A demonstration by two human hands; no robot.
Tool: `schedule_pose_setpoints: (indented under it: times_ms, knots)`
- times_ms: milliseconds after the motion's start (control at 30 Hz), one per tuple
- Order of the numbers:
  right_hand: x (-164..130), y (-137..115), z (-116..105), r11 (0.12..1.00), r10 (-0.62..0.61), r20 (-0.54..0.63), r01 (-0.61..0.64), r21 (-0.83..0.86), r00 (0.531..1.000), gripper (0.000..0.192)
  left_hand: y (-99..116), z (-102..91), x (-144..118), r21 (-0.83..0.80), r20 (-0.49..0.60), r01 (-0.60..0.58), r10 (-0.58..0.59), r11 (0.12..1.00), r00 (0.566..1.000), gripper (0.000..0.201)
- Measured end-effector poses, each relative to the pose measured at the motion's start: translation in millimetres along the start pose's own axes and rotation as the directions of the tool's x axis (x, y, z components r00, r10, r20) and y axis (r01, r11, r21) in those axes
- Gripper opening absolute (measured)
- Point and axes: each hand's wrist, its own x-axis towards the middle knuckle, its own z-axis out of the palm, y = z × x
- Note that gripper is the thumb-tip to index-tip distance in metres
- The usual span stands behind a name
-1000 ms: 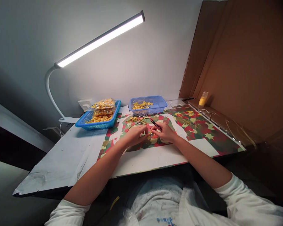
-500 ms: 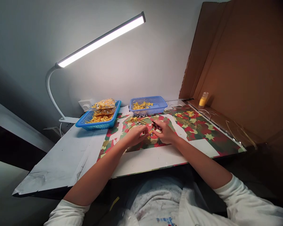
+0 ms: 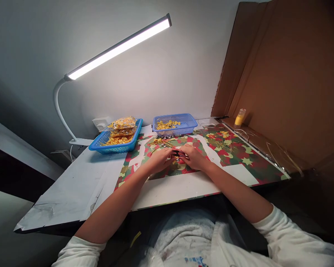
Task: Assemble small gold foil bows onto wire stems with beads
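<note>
Over the patterned mat my two hands meet nearly fingertip to fingertip. My left hand (image 3: 161, 159) is closed in a pinch at a small yellow piece with a shiny silver bead or bell (image 3: 177, 160); the fingers partly hide it. Closed too, my right hand (image 3: 194, 157) has a small dark tool (image 3: 177, 152) in its fingers, pointing left towards my left fingertips. Its exact kind is too small to make out. Just behind the hands lie yellow cords (image 3: 164, 141) and several small silver beads or bells (image 3: 171, 137).
A blue basket (image 3: 111, 150) with yellow bows and bagged pieces stands at left. Another blue basket (image 3: 187, 130) with yellow bows is at the back. Loose yellow pieces (image 3: 225, 134) lie right, near a small yellow bottle (image 3: 239, 117). A lamp (image 3: 119, 46) hangs above; cardboard (image 3: 281, 74) walls the right.
My right hand has moved slightly left, closer to my left hand. The dark tool has swung from beside the right fingers to between both hands.
</note>
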Motion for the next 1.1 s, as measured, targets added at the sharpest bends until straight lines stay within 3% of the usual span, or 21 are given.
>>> schedule_pose_setpoints:
  times_ms: [400, 667, 767, 833, 933, 1000, 1100]
  knots:
    - [0, -2, -4, 0.992, 0.091, 0.064, -0.096, 0.084, 0.994, 0.014, -8, -1.5, 1, -0.070, 0.055, 0.035, -0.031, 0.997, 0.998, 0.023]
    - [1, -2, -3, 0.992, 0.081, 0.015, -0.082, 0.092, 0.997, 0.017, -7, -2.1, -2, -0.091, 0.065, 0.061, -0.055, 0.994, 0.996, 0.022]
    - [4, 1, -5, 0.988, 0.125, -0.133, -0.111, 0.107, 0.983, 0.022, -15, -7.5, 6, -0.051, -0.029, 0.026, -0.028, 0.998, 0.999, 0.019]
    - [6, 7, -6, 0.981, 0.186, -0.247, -0.165, 0.101, 0.951, 0.025, -27, -16.7, 23, 0.025, -0.198, 0.035, -0.029, 0.999, 0.980, 0.018]
    - [7, 20, -9, 0.956, 0.290, -0.348, -0.286, 0.064, 0.891, 0.027, -47, -33.4, 60, 0.101, -0.447, 0.249, -0.179, 0.963, 0.877, 0.020]
    - [6, 28, -11, 0.936, 0.339, -0.375, -0.348, 0.046, 0.863, 0.028, -57, -40.0, 81, 0.090, -0.490, 0.380, -0.292, 0.921, 0.822, 0.021]
    - [4, 34, -13, 0.918, 0.377, -0.404, -0.396, 0.040, 0.834, 0.030, -63, -39.0, 91, 0.081, -0.498, 0.437, -0.344, 0.896, 0.796, 0.020]
